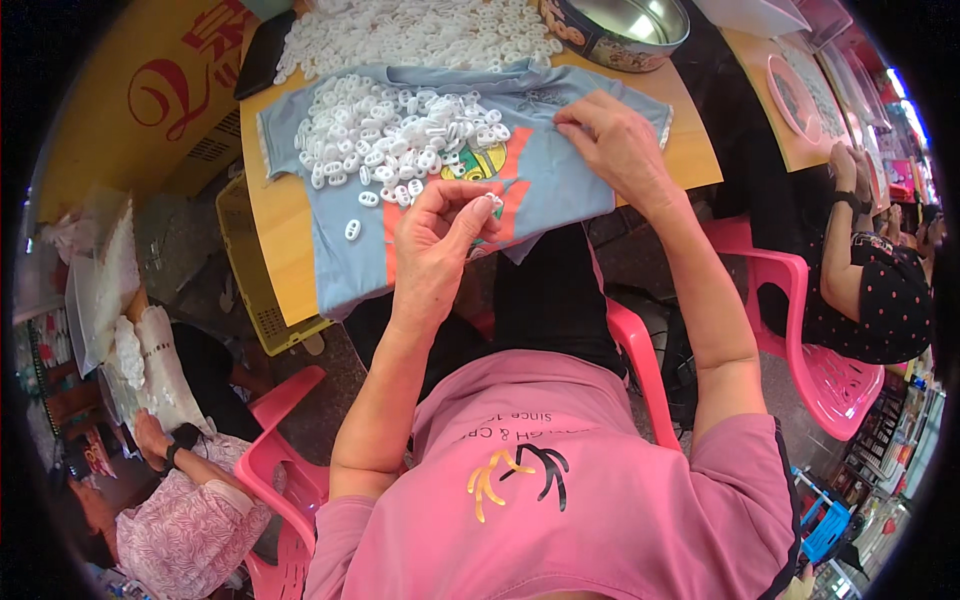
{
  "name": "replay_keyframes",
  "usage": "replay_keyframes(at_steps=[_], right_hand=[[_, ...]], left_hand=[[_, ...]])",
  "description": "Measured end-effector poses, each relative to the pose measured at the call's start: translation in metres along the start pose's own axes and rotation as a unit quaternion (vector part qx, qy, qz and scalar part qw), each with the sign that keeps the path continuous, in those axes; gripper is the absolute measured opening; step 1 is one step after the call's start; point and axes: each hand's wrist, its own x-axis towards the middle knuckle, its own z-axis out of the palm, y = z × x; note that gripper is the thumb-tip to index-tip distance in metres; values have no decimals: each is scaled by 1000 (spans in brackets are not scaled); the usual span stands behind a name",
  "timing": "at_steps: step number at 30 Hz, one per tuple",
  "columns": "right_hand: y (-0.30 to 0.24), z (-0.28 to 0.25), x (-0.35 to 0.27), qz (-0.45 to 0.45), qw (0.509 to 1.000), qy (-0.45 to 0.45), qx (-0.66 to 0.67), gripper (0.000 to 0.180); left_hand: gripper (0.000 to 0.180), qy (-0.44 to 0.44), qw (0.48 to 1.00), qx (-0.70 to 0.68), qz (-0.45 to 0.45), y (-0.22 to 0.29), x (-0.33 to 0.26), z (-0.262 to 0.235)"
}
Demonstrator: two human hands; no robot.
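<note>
Above the table's front edge my left hand [435, 245] is closed, thumb and forefinger pinching a small white plastic piece [495, 204], partly covered by the fingertips. My right hand [618, 145] is over the right part of a grey-blue T-shirt [345, 255] with an orange and yellow print. Its thumb and fingers are drawn together; whatever is between them, if anything, is too small to make out. A heap of white oval plastic pieces with two holes [385, 135] lies on the shirt, beyond my left hand. One loose piece [353, 230] rests apart, left of that hand.
A larger pile of white pieces [420, 35] covers the far side of the yellow table [690, 150]. Near it stand a round tin [620, 45] and a dark phone-like slab [265, 55]. A yellow crate [250, 270] is below left. Other people sit at both sides on pink chairs [790, 300].
</note>
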Motion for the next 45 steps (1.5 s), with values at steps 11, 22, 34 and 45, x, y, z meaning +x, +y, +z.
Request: replay_keyframes(at_steps=[11,22,34,45], right_hand=[[-4,-10,12,-53,993,-95,-53,13],[-1,-4,7,-104,990,-40,-83,11],[-4,-9,-3,-53,996,15,66,11],[-44,-6,-18,132,891,-35,434,22]], left_hand=[[17,-17,1000,-13,-22,-1,-2,1],[17,-5,997,-58,-45,1,-3,0],[20,46,988,-143,-33,0,2,-8],[19,31,981,-179,-72,4,3,-4]])
